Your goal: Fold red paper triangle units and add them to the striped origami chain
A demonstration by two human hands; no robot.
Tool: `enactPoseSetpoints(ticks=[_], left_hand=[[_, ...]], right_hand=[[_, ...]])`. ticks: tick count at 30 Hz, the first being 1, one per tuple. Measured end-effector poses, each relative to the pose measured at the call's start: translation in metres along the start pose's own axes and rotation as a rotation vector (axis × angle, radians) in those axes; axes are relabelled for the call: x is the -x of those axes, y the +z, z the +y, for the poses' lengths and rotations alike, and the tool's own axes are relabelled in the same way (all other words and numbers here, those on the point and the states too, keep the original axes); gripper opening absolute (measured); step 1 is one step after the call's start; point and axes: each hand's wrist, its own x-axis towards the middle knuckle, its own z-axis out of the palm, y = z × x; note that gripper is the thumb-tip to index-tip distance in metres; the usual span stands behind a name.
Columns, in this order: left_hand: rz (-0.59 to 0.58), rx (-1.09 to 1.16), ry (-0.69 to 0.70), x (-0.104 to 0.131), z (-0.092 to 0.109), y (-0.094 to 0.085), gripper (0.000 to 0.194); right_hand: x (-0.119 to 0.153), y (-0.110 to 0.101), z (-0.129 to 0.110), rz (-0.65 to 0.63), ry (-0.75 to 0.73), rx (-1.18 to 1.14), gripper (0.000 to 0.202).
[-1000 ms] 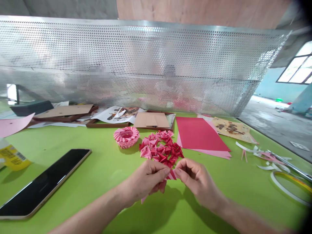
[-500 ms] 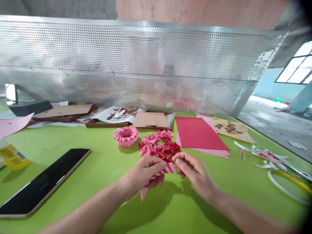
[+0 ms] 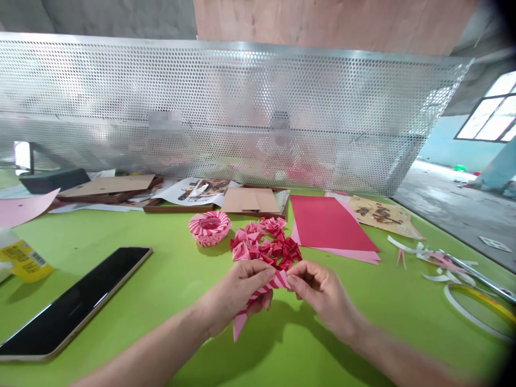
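My left hand (image 3: pixel 250 282) is closed around a curved chain of folded pink and red paper pieces (image 3: pixel 262 293), thumb on top and fingers below. One pink pointed end hangs down beneath that hand. At the chain's right end, my right hand (image 3: pixel 312 282) pinches with thumb and forefinger. Whether a separate small piece is in that pinch is hidden. Just beyond both hands lies a pile of loose folded paper triangles (image 3: pixel 266 242), red and pink. Left of the pile stands a small round bowl of interlocked pink and red paper (image 3: pixel 209 228).
Red and pink paper sheets (image 3: pixel 332 223) lie behind on the right. White and pink scraps, scissors (image 3: pixel 479 274) and a tape ring (image 3: pixel 479 312) are at far right. A phone (image 3: pixel 76 303) and a yellow-labelled bottle (image 3: pixel 26 258) lie left. A perforated metal panel (image 3: pixel 226 113) stands behind.
My right hand has closed its fingers onto the right end of the striped chain, where it hovered just above before. My left hand keeps its hold. The view has tilted slightly.
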Motion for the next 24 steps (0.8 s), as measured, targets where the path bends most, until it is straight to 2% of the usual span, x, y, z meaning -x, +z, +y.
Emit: enactPoseSetpoints(ticks=[13, 19, 24], left_hand=[[0.012, 0.012, -0.008, 0.001, 0.001, 0.003, 0.026], [0.011, -0.008, -0.008, -0.001, 0.002, -0.002, 0.024], [0.040, 0.018, 0.030, -0.004, 0.003, -0.012, 0.026]], right_hand=[[-0.001, 0.005, 0.004, 0.023, 0.007, -0.066, 0.019], [-0.005, 0.003, 0.006, 0.042, 0.011, -0.029, 0.020], [-0.013, -0.008, 0.007, 0.159, -0.007, -0.004, 0.022]])
